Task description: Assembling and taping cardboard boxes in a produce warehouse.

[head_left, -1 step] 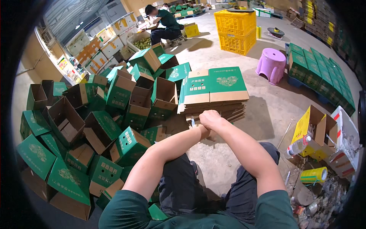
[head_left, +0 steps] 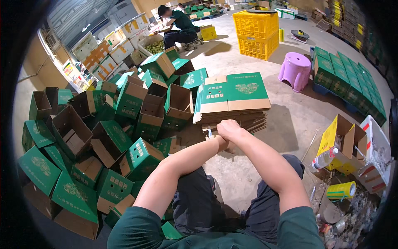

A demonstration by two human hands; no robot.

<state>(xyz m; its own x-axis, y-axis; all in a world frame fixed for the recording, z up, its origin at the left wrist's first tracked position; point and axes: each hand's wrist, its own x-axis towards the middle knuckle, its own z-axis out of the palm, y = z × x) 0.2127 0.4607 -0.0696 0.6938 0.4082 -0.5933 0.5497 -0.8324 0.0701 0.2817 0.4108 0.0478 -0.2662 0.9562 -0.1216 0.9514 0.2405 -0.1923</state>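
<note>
My forearms meet in front of my knees, just before a stack of flattened green-and-brown cardboard boxes [head_left: 248, 93]. My right hand [head_left: 229, 128] lies over my left wrist, its back up and its fingers curled; whatever they close on, if anything, is hidden. Beneath it, my left hand [head_left: 228, 147] shows only a little, with fingertips pointing down, and its grip is hidden. Beside the wrists, a small blue-and-white item [head_left: 210, 133] shows against the stack's near edge; I cannot make out what it is.
Opened green cartons [head_left: 124, 99] pile up on my left. A purple stool [head_left: 295, 71] and yellow crates [head_left: 256, 35] stand beyond the stack. To the right are a yellow carton [head_left: 331, 137], a tape roll [head_left: 340, 190] and litter. A person [head_left: 182, 25] sits far off.
</note>
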